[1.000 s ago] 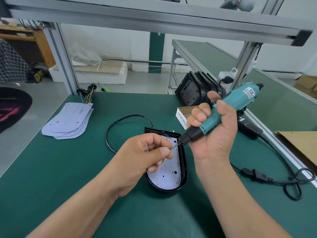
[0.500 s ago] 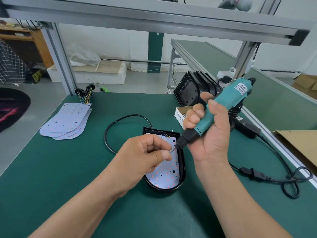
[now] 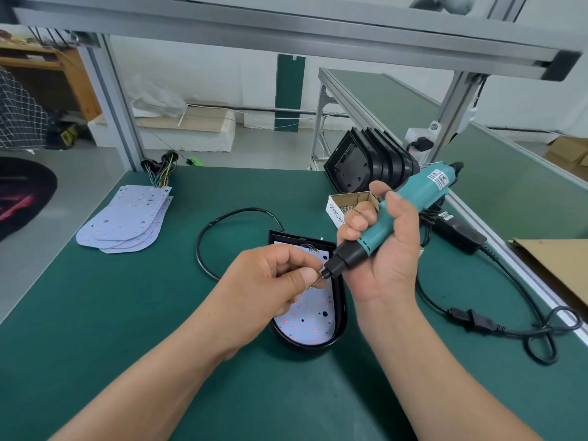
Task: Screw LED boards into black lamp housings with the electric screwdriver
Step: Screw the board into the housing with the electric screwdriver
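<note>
The green bench fills most of what I see, its left edge slanting away toward the grey floor and its right edge capped by an aluminium rail. Widest bare mat lies at the front left, between that left edge and the person's left forearm. An aluminium frame stands at the far corners and crosses overhead. Along the right side a power cord loops close to the rail, running from a black adapter, and a thinner black cable curves on the mat at the middle. A fanned stack of loose boards sits far left, well apart from the work. A row of empty housings leans together at the far edge. At the centre a black lamp housing lies flat with an LED board seated inside its rim. Above it, the right hand is wrapped round the teal electric screwdriver, which is tilted with its bit pointing down and left over the board. The left hand has thumb and forefinger pinched on a small screw right at the bit's tip, other fingers curled beneath. Just behind the right hand's knuckles an open cardboard box holds a heap of small screws.
</note>
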{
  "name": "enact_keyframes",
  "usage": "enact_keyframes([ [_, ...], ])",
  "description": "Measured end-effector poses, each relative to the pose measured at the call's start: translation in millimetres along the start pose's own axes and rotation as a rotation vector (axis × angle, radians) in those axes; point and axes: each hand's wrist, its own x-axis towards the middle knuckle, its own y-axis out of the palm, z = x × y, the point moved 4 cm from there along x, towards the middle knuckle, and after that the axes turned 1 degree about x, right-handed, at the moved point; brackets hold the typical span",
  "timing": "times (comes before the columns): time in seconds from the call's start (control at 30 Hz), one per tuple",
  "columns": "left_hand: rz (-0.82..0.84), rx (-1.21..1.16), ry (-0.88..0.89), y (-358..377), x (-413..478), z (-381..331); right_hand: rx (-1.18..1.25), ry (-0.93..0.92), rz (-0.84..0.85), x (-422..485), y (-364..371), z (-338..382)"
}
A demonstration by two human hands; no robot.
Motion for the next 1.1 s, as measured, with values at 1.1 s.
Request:
enact_keyframes([
  [1.1, -0.133, 0.617, -0.238, -38.5, 36.9, 52.7, -0.367, 0.042, 0.205, -8.1, -10.0, -27.4],
])
